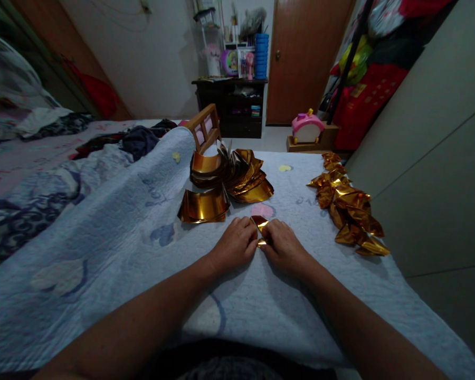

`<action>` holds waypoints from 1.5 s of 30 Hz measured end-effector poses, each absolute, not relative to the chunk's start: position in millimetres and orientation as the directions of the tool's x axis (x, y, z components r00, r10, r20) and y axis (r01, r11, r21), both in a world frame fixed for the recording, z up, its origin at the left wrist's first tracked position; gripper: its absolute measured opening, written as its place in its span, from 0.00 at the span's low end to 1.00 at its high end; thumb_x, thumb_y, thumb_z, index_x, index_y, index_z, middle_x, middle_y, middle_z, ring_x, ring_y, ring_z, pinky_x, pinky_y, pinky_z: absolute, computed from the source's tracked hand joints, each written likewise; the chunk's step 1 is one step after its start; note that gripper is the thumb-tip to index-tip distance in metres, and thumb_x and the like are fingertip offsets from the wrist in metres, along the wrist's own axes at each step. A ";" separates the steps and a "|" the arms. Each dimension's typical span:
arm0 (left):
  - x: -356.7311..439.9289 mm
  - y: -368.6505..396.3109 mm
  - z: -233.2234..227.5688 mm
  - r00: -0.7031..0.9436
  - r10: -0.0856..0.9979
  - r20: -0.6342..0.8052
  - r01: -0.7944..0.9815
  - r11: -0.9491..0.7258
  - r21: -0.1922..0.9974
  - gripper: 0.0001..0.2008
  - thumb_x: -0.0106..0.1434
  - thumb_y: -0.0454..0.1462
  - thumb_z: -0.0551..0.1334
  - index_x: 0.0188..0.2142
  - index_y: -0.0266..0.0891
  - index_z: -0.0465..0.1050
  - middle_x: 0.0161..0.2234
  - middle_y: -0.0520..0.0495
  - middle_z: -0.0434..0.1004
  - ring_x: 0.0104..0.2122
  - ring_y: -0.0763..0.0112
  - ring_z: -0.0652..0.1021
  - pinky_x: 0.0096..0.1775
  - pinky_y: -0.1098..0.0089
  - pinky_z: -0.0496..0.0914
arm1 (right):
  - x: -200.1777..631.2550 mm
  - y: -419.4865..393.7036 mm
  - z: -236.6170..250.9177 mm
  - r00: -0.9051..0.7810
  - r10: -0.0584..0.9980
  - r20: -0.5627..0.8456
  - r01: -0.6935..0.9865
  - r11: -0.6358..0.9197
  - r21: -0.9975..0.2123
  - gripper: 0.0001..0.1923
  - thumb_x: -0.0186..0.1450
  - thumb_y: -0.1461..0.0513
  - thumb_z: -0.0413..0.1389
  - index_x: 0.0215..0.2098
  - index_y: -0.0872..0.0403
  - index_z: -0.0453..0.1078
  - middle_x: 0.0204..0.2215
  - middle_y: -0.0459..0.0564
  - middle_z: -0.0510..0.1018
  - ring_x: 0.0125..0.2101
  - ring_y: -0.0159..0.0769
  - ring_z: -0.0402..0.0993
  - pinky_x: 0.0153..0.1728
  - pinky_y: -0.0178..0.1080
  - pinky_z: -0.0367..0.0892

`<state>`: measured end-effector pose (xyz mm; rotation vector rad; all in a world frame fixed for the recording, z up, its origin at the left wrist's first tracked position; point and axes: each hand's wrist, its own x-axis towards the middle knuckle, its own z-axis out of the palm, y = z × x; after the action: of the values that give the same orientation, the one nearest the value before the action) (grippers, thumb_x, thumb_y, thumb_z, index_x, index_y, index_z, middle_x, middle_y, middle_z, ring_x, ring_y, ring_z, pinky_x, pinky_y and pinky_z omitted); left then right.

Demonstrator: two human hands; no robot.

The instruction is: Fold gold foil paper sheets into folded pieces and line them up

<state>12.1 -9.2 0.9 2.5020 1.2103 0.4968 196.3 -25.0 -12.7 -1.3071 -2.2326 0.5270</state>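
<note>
Between my two hands is a small sheet of shiny gold foil paper (260,221), partly folded, close to the quilted cover. My left hand (236,241) has its fingers closed on the sheet's left side. On its right side, my right hand (281,244) pinches the same sheet, the fingertips partly hidden. Beyond my hands lie curled stacks of flat gold foil sheets (203,205). Over to the right, a row of folded gold foil pieces (346,206) is heaped along the edge of the cover.
A light blue quilted cover (142,274) with heart shapes lies beneath everything. A wooden chair back (206,129) rises behind the stacks. Pale cabinet panels (431,174) stand close on the right. A pink toy (307,128) sits beyond the far edge.
</note>
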 end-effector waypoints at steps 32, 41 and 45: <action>3.7 -1.8 -3.2 0.603 0.794 0.074 0.668 -0.554 0.497 0.02 0.65 0.32 0.59 0.36 0.40 0.68 0.41 0.46 0.69 0.44 0.61 0.68 0.47 0.61 0.63 | 183.7 -28.0 -14.0 -0.314 0.933 0.176 0.800 0.360 -0.481 0.16 0.64 0.66 0.55 0.51 0.53 0.64 0.45 0.55 0.73 0.42 0.47 0.65 0.43 0.46 0.58; 4.4 -2.3 0.2 0.594 0.803 0.058 0.671 -0.533 0.515 0.02 0.65 0.32 0.60 0.36 0.40 0.69 0.41 0.46 0.70 0.44 0.60 0.68 0.47 0.61 0.63 | 186.5 -31.2 -15.4 -0.332 0.930 0.158 0.804 0.367 -0.468 0.19 0.63 0.68 0.51 0.53 0.54 0.63 0.46 0.56 0.72 0.43 0.46 0.64 0.45 0.45 0.58; 4.0 -2.8 1.2 0.601 0.796 0.069 0.661 -0.544 0.517 0.02 0.66 0.33 0.60 0.36 0.40 0.70 0.41 0.46 0.70 0.44 0.60 0.68 0.47 0.61 0.63 | 185.7 -33.3 -15.5 -0.333 0.929 0.163 0.804 0.370 -0.465 0.21 0.58 0.71 0.49 0.50 0.55 0.64 0.44 0.56 0.72 0.42 0.46 0.64 0.44 0.45 0.58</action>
<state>4.0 -2.8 1.2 2.3866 1.1598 0.4125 185.7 -33.3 -15.5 -1.5066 -2.2371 0.4252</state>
